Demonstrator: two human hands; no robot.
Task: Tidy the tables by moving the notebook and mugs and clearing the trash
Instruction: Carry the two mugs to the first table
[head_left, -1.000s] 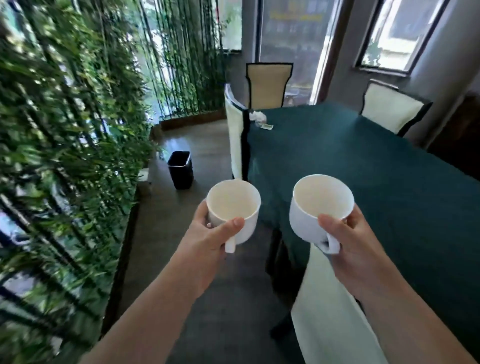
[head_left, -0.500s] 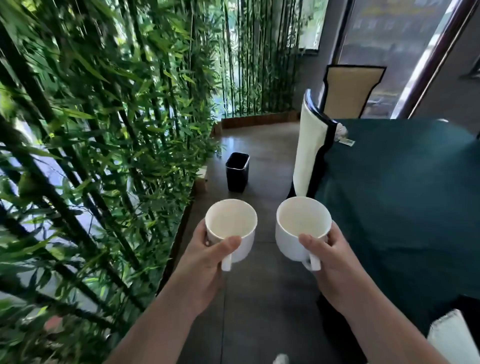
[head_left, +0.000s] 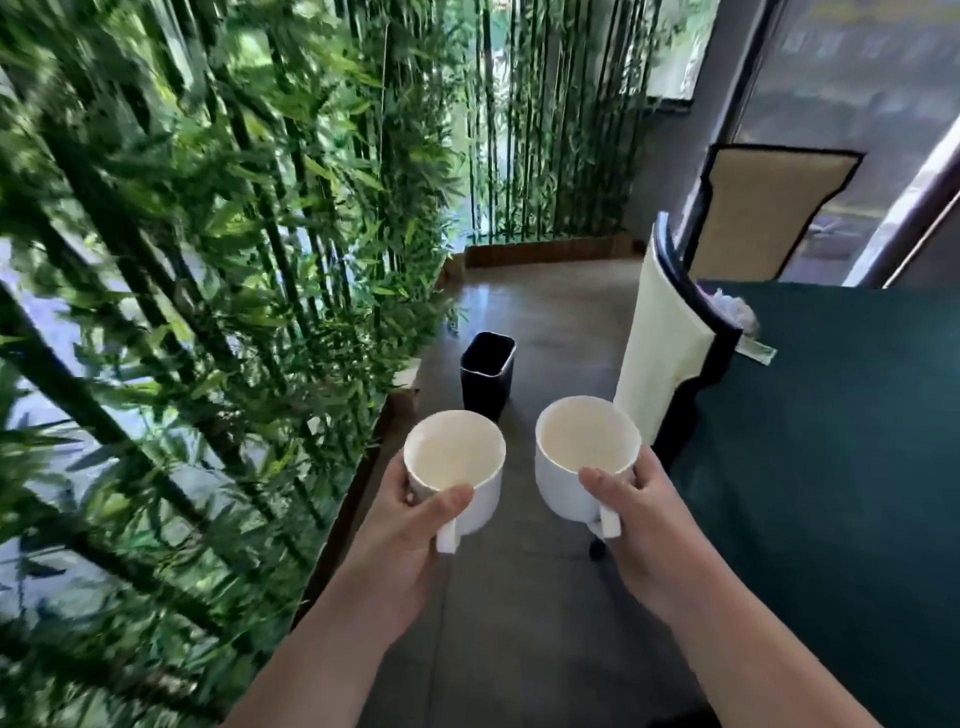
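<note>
Left hand gripping white mug | right hand gripping second mug | both just short of black bin

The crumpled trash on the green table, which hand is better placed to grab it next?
Right hand: the trash and table lie on its side. Both hands hold mugs, so it must free itself first.

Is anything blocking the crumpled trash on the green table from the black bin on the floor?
Yes. A cream chair back stands at the table edge between the crumpled trash and the black bin. Both hands hold mugs.
</note>
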